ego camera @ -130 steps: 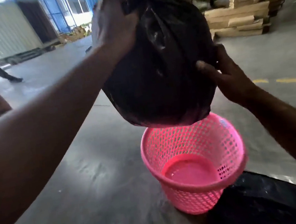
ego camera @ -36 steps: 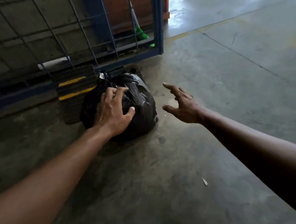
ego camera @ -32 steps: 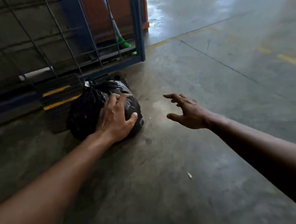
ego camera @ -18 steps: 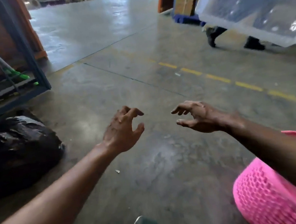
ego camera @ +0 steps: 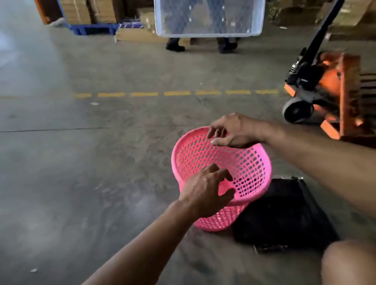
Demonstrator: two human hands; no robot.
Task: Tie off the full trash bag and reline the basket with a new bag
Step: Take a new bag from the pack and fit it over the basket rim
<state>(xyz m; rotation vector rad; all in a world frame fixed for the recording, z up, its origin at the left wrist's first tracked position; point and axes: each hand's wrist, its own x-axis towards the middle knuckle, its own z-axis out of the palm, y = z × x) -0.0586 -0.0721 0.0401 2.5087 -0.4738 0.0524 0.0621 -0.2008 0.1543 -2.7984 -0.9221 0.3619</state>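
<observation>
A pink mesh basket (ego camera: 248, 163) stands unlined on the concrete floor in the lower middle of the head view. My left hand (ego camera: 206, 192) hovers over its near rim with the fingers curled apart and nothing in them. My right hand (ego camera: 233, 131) hangs at the far rim, fingers spread and bare, close to the plastic. A flat pile of black bags (ego camera: 285, 215) lies on the floor against the basket's right side. The tied full trash bag is out of view.
An orange pallet jack (ego camera: 323, 91) with a pallet stands at the right. A person (ego camera: 224, 42) carries a big clear plastic bin (ego camera: 209, 5) across the far floor. Cardboard stacks line the back. My knee (ego camera: 365, 262) shows at the bottom right.
I let go of the tied black bag by the blue rack and turned right. Both hands moved from open floor to the pink basket's rim.
</observation>
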